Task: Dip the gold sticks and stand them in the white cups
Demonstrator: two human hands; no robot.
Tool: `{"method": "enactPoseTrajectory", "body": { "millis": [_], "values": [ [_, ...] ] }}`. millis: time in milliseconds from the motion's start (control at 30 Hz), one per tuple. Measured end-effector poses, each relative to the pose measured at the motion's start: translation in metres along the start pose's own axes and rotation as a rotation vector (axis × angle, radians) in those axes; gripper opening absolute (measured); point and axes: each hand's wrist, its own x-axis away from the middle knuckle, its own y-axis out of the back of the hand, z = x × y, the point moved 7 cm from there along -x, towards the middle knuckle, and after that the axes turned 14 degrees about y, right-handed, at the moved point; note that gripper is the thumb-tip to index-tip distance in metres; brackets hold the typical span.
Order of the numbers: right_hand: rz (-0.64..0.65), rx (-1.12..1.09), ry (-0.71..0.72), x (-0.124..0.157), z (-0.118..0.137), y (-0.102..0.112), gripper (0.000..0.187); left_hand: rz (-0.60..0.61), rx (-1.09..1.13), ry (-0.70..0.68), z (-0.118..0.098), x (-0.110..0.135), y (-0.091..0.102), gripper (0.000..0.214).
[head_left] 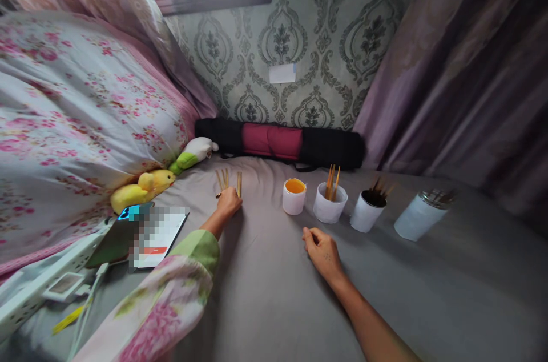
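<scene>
My left hand (229, 201) reaches forward over the grey bedsheet (265, 293) and is closed around the lower ends of several thin wooden sticks (226, 179) that fan upward from it. My right hand (320, 250) rests on the sheet with its fingers loosely curled, and nothing shows in it. Ahead of it stand four white cups in a row: one with an orange inside (294, 196), one holding a few sticks (329, 201), one with dark sticks (367, 209), and a tilted one with a metal top (422, 214).
A black and red rolled bag (278, 142) lies along the wallpapered wall. A floral pillow (77, 122), a yellow plush toy (141, 188) and a green and white one (192, 155) sit left. A phone and papers (141, 233) and a white power strip (51, 276) lie near my left sleeve.
</scene>
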Motion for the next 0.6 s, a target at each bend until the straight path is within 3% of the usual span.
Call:
{"method": "enactPoseTrajectory", "body": {
  "millis": [600],
  "values": [
    [-0.008,0.025,0.017,0.0005,-0.0017,-0.0010,0.046,-0.034,0.046,-0.016,0.0005,0.0045,0.0073,0.026]
  ]
}}
